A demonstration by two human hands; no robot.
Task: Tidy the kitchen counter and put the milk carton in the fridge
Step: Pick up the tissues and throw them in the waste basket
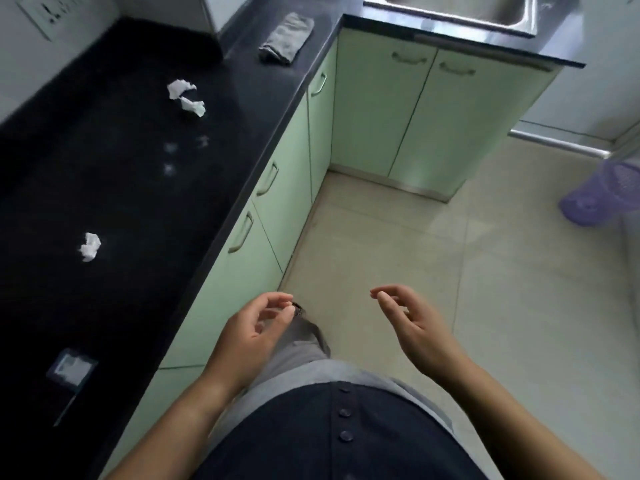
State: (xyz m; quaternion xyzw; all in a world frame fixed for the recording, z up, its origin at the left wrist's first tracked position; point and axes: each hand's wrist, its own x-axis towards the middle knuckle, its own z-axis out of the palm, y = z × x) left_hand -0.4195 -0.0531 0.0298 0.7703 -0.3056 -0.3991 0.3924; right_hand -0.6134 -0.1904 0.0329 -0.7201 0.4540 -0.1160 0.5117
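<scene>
Right now I see both hands empty, held out over the floor in front of my body, beside the counter's front edge. My left hand [258,327] is loosely curled, fingers bent toward the thumb with a narrow gap, gripping nothing. My right hand [408,318] is more open, palm turned inward, fingers gently arched, thumb apart from them, touching nothing. Both forearms reach forward from the lower edge of the view, wrists level, hands well apart from each other.

On the black counter [138,188], two crumpled paper scraps [186,98] lie just beside each other toward its far end, and another crumpled scrap [90,247] lies nearer me, well back from the front edge. A folded grey cloth [286,38] rests by the far corner, near the sink [460,8]. I cannot see the milk carton anywhere.
</scene>
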